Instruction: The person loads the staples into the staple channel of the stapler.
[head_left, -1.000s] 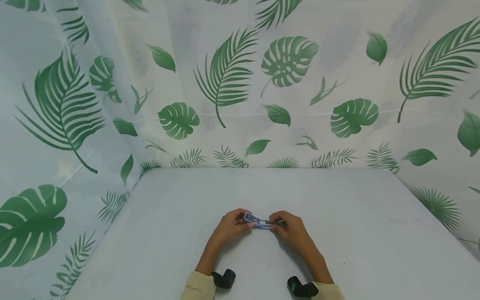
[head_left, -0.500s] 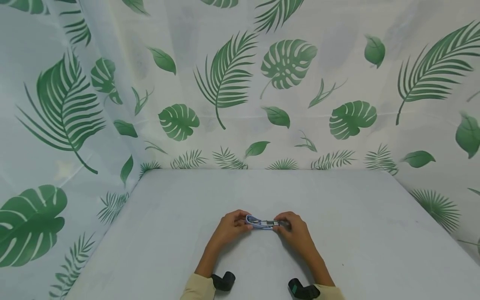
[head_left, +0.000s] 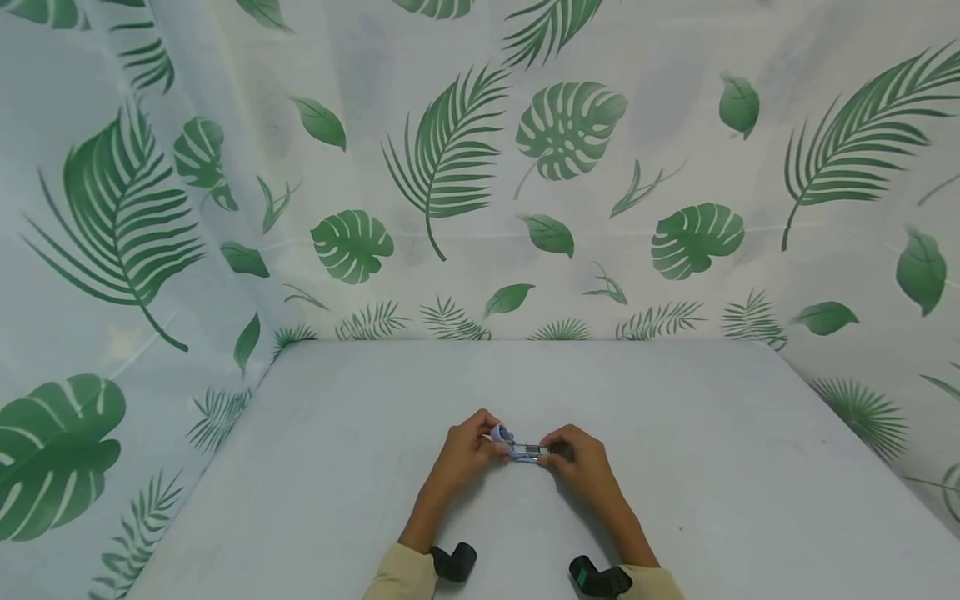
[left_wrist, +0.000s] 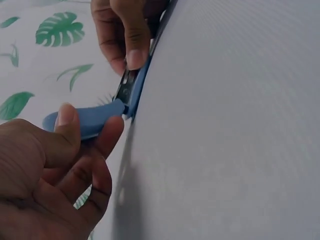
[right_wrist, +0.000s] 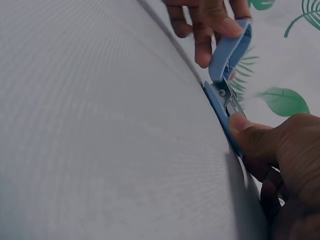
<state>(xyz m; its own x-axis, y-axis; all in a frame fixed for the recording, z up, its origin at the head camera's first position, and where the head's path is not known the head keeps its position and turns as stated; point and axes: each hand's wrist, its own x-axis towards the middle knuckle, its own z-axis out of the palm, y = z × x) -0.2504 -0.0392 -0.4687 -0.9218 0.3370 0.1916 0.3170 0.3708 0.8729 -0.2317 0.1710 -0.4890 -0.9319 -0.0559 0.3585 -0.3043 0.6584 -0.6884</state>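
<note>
A blue stapler [head_left: 531,450] spans the gap between the left hand [head_left: 467,452] and the right hand [head_left: 581,460], low over the pale table [head_left: 337,500]; whether it touches the surface is unclear. Its cover [left_wrist: 99,118], pinched between the left thumb and fingers, tilts up from the base [right_wrist: 215,105], which seems to be why the metal channel [right_wrist: 223,93] lies bare between the two grips. The right thumb and fingers pinch the opposite end of base and channel, probably to steady them against the raised cover. Well beyond the fingers stands a leaf-printed cloth [head_left: 465,267].
</note>
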